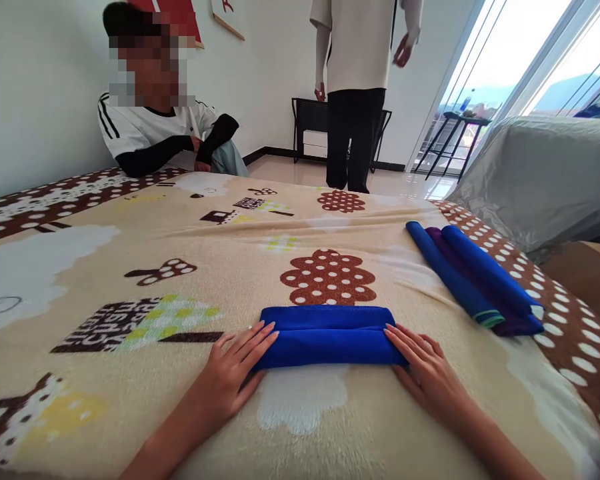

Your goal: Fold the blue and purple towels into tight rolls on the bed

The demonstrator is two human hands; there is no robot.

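A bright blue towel [325, 347], folded and partly rolled into a flat bundle, lies crosswise on the patterned blanket [240, 407] in front of me. My left hand [237, 367] grips its left end, fingers over the top and thumb low at the near edge. At the opposite end, my right hand [425, 363] has the same hold, its fingertips on the upper side and its thumb below. To the right lie other rolled towels, a blue one [490, 267], a purple one [460, 267] and a darker blue one [445, 273] with a green-striped end, side by side and untouched.
A seated person [155, 133] leans on the blanket's far left edge. Another person [357, 87] stands beyond the far edge, before a black rack [307, 117]. Plastic-covered furniture [545, 173] and a cardboard box [587, 273] border the right side. A stool [453, 137] stands by the window.
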